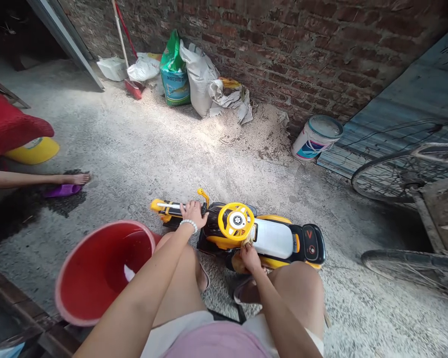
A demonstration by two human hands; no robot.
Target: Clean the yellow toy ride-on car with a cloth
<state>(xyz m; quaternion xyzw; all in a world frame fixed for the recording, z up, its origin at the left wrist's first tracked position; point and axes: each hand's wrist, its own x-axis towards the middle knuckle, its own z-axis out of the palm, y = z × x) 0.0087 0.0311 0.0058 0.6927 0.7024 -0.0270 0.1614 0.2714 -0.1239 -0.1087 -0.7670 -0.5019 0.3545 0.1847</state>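
Note:
A yellow and black ride-on toy excavator [272, 238] stands crosswise in front of my knees, with a yellow steering wheel [237, 222] and a grey seat. My left hand [194, 214], a beaded bracelet at its wrist, is over the base of the front boom [168, 209], fingers curled onto it near a yellow lever [203, 195]. Just below the steering wheel, my right hand [250, 257] is closed on a small pale cloth [248, 244] against the toy's near side. The fingertips there are mostly hidden.
A red bucket [67, 286] stands left of my legs, holding liquid and something white. Another person's bare foot [78, 179] is by a purple slipper [63, 190]. Sacks [199, 77], a broom [133, 89] and a paint bucket [315, 139] line the brick wall. Cart wheels [403, 174] stand right.

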